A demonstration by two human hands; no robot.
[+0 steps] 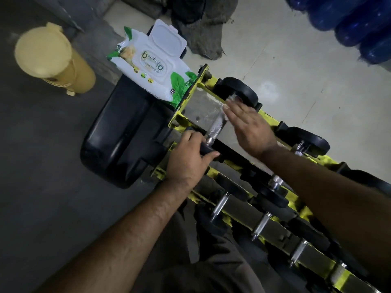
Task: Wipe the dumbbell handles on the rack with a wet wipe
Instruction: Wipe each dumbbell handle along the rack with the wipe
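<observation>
Wiping is in progress on the dumbbell (220, 123) at the end of the rack (281, 210) nearest the wipes pack (152, 66); judged from this view, the work is at an early stage, with several further handles (261, 226) along the rack not yet attended to. The right hand (250, 129) lies with fingers straight and flat, pressing a thin, translucent wet wipe (229, 101) against the far part of the knurled steel handle. The left hand (190, 159) has its grip closed round the near black end weight of the same dumbbell, apparently steadying it. Whether any handle is already clean cannot be told. Materials: the rack is yellow-painted metal, the paint worn and patchy, with dark rails; the handles are bright metal, cross-hatched; the end weights are black, rounded and matt. The wipes pack is soft white and green plastic with its rigid flip lid open, resting on a black moulded object just beside the rack end.
</observation>
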